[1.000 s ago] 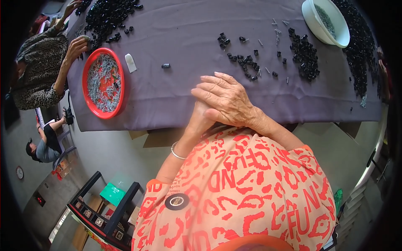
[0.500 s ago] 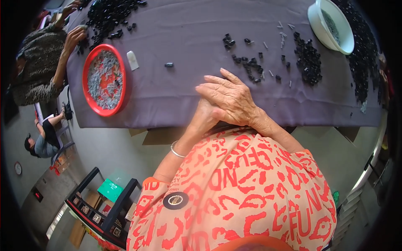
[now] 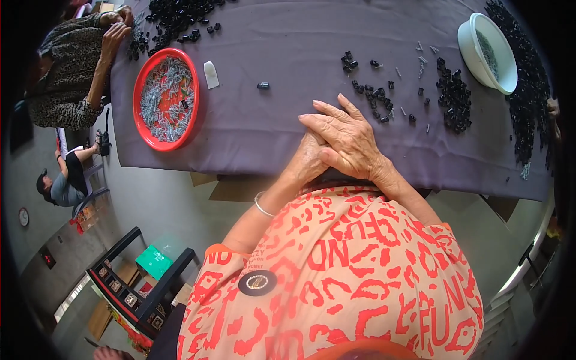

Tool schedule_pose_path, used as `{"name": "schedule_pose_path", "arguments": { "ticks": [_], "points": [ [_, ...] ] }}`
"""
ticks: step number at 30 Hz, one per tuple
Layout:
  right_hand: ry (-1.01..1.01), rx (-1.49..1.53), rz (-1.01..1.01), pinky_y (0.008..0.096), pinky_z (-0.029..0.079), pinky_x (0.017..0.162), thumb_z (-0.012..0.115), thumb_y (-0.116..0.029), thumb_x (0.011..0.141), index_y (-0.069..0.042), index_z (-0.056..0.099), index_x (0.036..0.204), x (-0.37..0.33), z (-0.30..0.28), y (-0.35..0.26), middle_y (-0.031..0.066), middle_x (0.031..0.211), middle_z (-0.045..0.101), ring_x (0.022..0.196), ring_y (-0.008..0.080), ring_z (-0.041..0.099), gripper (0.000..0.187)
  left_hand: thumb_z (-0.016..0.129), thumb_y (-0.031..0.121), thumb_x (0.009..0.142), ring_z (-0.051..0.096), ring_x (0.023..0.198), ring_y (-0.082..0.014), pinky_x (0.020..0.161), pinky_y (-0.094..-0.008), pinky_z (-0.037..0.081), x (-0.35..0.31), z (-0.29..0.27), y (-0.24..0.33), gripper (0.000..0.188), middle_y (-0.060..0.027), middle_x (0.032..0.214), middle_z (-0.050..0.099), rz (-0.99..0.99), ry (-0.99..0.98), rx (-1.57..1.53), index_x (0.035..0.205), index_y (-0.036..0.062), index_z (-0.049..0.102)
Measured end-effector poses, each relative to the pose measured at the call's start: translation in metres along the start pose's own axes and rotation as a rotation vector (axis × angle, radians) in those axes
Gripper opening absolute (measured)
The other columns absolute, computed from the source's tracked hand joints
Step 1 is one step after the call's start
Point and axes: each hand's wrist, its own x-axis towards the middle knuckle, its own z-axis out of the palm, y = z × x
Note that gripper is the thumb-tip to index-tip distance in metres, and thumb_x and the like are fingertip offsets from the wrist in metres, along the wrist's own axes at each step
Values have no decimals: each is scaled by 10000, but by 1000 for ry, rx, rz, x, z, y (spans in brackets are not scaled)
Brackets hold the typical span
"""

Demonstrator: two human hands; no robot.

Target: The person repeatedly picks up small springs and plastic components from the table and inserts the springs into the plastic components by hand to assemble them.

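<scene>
At the table's near edge my right hand rests across my left hand. The right hand's fingers are stretched out and a little apart, with nothing in them. Those of the left hand are hidden underneath. Past the fingertips lies a loose group of small black plastic parts, with a few thin grey pins scattered beyond. One black cylindrical piece lies alone to the left of the hands. A larger heap of black parts sits to the right.
A red basin of grey pins stands at left beside a white flat piece. A pale bowl stands far right, by a long black heap. Another person's hand is at far left. The table has a grey cloth.
The view has shifted, so the table things sit farther right in the picture. My hands stay laid together. The co-worker's hands at far left have moved closer together.
</scene>
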Motion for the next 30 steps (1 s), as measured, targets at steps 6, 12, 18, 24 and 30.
{"name": "schedule_pose_path", "arguments": {
  "ticks": [6,12,18,24,30],
  "points": [
    [26,-70,8,488,192,1144,487,-458,866,-107,578,1245,-8,3,3,56,1218,619,1276,249,467,524,687,157,789,566,1032,-221,834,-348,481,2,6,-2,404,-138,1097,579,71,39,27,1126,-6,535],
    [41,-68,-14,494,211,1134,515,-433,849,-96,585,1222,-4,-2,-1,92,1193,623,1264,279,474,508,648,145,801,607,926,-212,751,-344,506,4,8,-6,297,-115,981,625,251,78,161,1045,-11,586],
    [407,-122,87,394,453,886,656,-138,819,-57,648,1026,-24,-38,11,110,994,647,983,297,584,222,584,92,863,630,684,-101,553,-236,517,-10,17,9,170,-47,808,663,-81,-37,-140,986,-3,653],
    [554,-487,300,389,443,731,684,-71,772,-57,635,887,-33,-87,55,77,831,600,806,269,557,126,554,-25,824,632,691,-129,609,-289,509,2,-23,28,229,-92,849,676,104,393,207,1020,15,665],
    [314,-667,386,377,400,733,681,-232,773,-123,630,871,-9,-66,56,26,838,575,854,216,548,157,627,-10,788,543,617,-127,563,-256,445,28,-64,14,280,-40,736,556,471,589,886,1057,55,670]
  ]
}}
